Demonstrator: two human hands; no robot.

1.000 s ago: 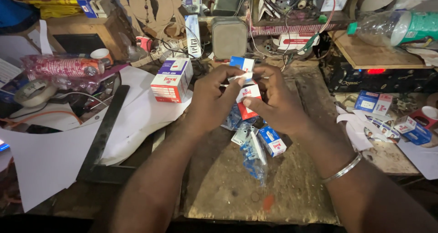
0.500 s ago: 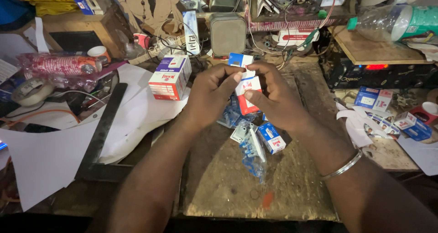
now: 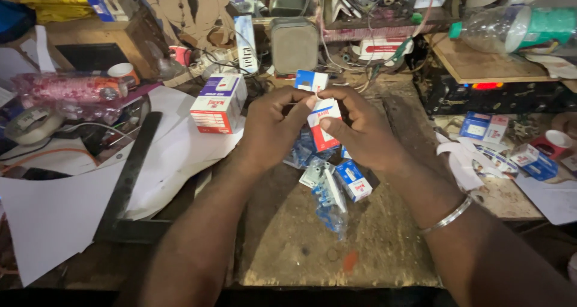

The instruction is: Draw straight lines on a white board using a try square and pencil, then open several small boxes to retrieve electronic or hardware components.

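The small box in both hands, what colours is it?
White, with red and blue panels: small box, clearest in the head view.

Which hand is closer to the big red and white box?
Left. The left hand is just right of the red and white box, with a small gap between them. The right hand is farther right, beyond the left hand.

- One view only, from the person's head, looking steeply down and forward over the bench.
- It sits close: both forearms enter from the bottom edge, and the hands meet just above centre.
- The cluttered far edge fills the top.
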